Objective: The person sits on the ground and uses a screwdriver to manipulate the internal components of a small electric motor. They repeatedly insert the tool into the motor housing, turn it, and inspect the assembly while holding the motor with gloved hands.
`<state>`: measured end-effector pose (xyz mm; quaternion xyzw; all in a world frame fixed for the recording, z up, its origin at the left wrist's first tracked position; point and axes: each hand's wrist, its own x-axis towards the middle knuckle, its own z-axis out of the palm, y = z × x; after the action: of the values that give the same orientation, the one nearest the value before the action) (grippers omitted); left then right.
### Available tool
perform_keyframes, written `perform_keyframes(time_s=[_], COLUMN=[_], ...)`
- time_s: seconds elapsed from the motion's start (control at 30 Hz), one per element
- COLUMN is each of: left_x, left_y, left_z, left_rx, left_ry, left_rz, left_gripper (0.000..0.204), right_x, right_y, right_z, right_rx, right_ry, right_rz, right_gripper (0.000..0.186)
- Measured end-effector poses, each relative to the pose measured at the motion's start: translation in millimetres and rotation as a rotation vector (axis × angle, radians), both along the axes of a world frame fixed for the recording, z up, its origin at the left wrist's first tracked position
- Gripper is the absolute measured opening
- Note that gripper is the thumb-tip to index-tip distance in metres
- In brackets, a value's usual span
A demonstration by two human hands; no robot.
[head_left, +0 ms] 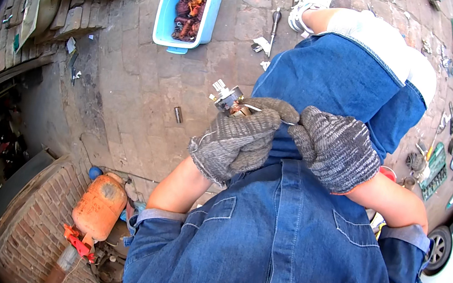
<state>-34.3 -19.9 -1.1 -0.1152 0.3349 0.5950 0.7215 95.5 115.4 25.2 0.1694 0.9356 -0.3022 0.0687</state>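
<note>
Head view: the left hand (236,140) in a grey knit glove curls its fingers round a small metal part (228,98), held above the knee. The right hand (335,150) pinches a thin metal rod (266,112) (probably a tool) toward it; steady alignment seems needed next.

Single head view — steeply downward, close over lap.

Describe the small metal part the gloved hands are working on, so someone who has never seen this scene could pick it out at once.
Start from the light blue plastic tub on the brick paving, then drop down and right to the grey knit-gloved left hand. The small metal part sticks out above that glove's fingertips, beside the right hand. Unlike the dark cylinder lying on the paving, it is silvery, knobbed and held off the ground.
</note>
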Motion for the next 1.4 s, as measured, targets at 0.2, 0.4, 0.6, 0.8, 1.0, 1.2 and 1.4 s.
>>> perform_keyframes(time_s=[0.2, 0.4, 0.6, 0.8, 1.0, 1.2, 1.4], left_x=[0.0, 1.4, 0.4, -1.2, 3.4, -3.7, 2.4], left_y=[-2.7, 0.1, -7.4, -16.1, -6.8, -1.5, 2.2], left_z=[-1.5, -6.1, -18.7, -38.1, -3.0, 2.6, 12.1], left_rx=[-0.049, -0.054, -0.026, 0.098, -0.033, -0.149, 0.020], left_ry=[0.081, 0.044, -0.081, -0.170, -0.110, 0.334, 0.797], left_rz=[-0.095, -0.130, -0.197, -0.299, 0.002, -0.131, -0.256], left_gripper=[0.011, 0.017, 0.015, 0.010, 0.011, 0.033, 0.028], right_x=[0.5, 9.8, 19.5, 15.1, 8.0, -13.9, -55.7], right_y=[0.1, -7.6, -15.4, -22.3, -15.6, 13.8, 15.7], right_z=[-0.9, -22.7, -46.8, -35.1, -31.2, -9.8, -17.5], right_rx=[-0.026, -0.140, -0.417, -0.600, -0.591, -0.575, -0.557], right_ry=[-0.080, -0.094, -0.034, -0.196, 0.085, 0.256, 0.183], right_rz=[0.053, 0.260, 0.181, 0.156, -0.057, -0.402, -0.007], right_gripper=[0.022, 0.028, 0.024, 0.029, 0.021, 0.031, 0.044])
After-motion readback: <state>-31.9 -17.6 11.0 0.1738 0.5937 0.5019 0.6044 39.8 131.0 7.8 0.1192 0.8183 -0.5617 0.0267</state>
